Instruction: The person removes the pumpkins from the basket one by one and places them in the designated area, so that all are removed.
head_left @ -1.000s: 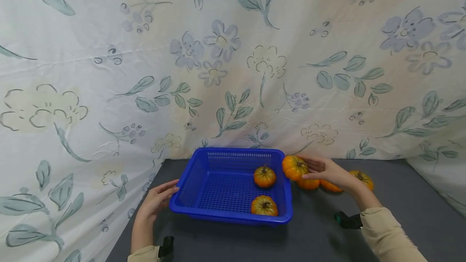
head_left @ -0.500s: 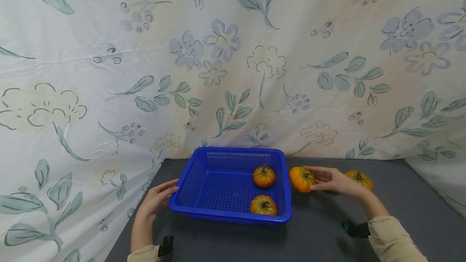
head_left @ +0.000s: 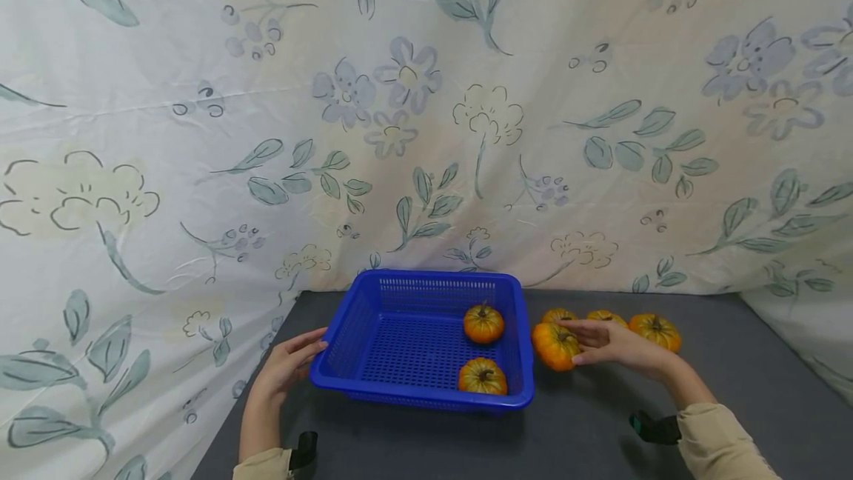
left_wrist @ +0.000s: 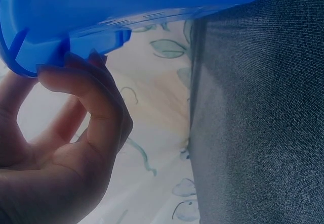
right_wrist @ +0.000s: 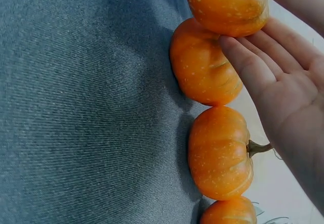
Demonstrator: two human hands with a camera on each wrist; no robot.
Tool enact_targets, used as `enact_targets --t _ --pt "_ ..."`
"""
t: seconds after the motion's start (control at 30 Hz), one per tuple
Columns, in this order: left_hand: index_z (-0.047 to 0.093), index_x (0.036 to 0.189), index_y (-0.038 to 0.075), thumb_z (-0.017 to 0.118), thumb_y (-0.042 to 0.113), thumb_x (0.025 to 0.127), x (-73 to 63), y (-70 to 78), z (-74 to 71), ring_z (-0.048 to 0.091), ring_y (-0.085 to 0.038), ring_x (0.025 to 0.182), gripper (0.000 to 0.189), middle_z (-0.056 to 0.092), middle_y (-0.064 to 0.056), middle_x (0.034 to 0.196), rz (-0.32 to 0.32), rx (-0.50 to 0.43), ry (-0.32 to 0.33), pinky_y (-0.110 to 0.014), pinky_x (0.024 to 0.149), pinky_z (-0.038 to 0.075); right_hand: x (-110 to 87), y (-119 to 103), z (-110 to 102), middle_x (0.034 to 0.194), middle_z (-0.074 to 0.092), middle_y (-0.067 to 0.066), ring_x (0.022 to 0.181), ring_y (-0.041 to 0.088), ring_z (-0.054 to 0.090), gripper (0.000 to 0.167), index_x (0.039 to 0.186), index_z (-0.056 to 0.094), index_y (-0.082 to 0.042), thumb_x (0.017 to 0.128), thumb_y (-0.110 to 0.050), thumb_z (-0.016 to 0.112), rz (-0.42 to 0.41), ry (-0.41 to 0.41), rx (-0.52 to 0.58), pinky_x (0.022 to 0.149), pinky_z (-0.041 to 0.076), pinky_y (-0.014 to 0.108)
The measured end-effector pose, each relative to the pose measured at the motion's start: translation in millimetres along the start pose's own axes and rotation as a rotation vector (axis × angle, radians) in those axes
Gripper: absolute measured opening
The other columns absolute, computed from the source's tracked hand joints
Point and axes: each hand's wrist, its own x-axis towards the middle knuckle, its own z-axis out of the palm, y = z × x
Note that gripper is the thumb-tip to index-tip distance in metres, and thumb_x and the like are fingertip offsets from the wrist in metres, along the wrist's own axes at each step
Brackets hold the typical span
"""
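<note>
In the head view a blue plastic basket (head_left: 420, 393) with slotted walls sits on the dark table. One small orange pumpkin (head_left: 483, 323) lies in its right side toward the back, another pumpkin (head_left: 483, 376) at its front right. My left hand (head_left: 283, 369) holds the basket's left rim, fingers curled at the edge in the left wrist view. Just right of the basket, my right hand (head_left: 616, 344) grips a pumpkin (head_left: 555, 347) between thumb and fingers; in the right wrist view this pumpkin (right_wrist: 228, 6) is partly cut off at the top.
Behind the right hand, three more pumpkins stand in a row: one pumpkin (head_left: 558, 315) beside the held one, a middle pumpkin (head_left: 606, 315) partly covered by the hand, and a right pumpkin (head_left: 656, 330). A floral cloth (head_left: 426, 132) hangs behind the table (head_left: 573, 435).
My right hand has carried the pumpkin from the basket's right rim down, rightward and nearer to me. The pumpkins behind it now show more. My left hand and the basket stay put.
</note>
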Motion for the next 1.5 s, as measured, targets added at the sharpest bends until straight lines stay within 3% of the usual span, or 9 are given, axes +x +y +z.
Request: enact_targets --t 0.23,0.53,0.77,1.17,1.5 --pt "0.052 0.140 0.003 0.069 0.031 0.091 -1.5 1.7 -0.8 0.065 -0.010 0.099 0.059 0.063 -0.008 0.130 0.012 0.007 -0.018 -0.031 0.083 0.055 -0.3 8.0 0.9 0.158 0.022 0.026 0.145 0.052 0.016 0.068 0.153 0.029 -0.005 0.096 -0.022 0.062 -0.018 -0.059 0.008 0.111 0.027 0.062" --pt "0.049 0.142 0.003 0.067 0.026 0.092 -2.5 0.7 -0.1 0.065 -0.012 0.098 0.058 0.061 -0.012 0.133 0.009 -0.014 -0.020 -0.031 0.080 0.055 -0.1 14.2 3.2 0.157 0.020 0.031 0.143 0.054 0.016 0.069 0.153 0.024 0.001 0.097 -0.021 0.059 -0.022 -0.086 0.006 0.110 0.033 0.059" --pt "0.050 0.141 0.003 0.067 0.027 0.092 -1.3 -0.2 -0.6 0.065 -0.013 0.100 0.058 0.060 -0.013 0.135 0.005 -0.015 -0.023 -0.031 0.081 0.055 2.2 19.2 4.1 0.155 0.020 0.034 0.142 0.056 0.018 0.070 0.151 0.026 0.004 0.096 -0.020 0.061 -0.030 -0.046 0.014 0.109 0.032 0.061" --pt "0.050 0.141 0.003 0.067 0.026 0.093 -2.1 -0.2 -1.2 0.065 -0.012 0.098 0.056 0.061 -0.011 0.132 0.011 -0.022 -0.025 -0.031 0.079 0.055 4.9 24.5 8.9 0.153 0.025 0.036 0.140 0.055 0.026 0.074 0.150 0.026 0.008 0.094 -0.021 0.065 -0.028 0.065 -0.016 0.103 0.045 0.052" --pt "0.050 0.141 0.004 0.068 0.027 0.092 -0.9 -0.6 -1.2 0.065 -0.012 0.100 0.057 0.061 -0.010 0.133 0.008 -0.024 -0.024 -0.031 0.081 0.055 4.4 24.1 7.8 0.153 0.029 0.033 0.139 0.052 0.030 0.075 0.150 0.028 0.007 0.092 -0.022 0.066 -0.053 0.151 -0.059 0.104 0.043 0.051"
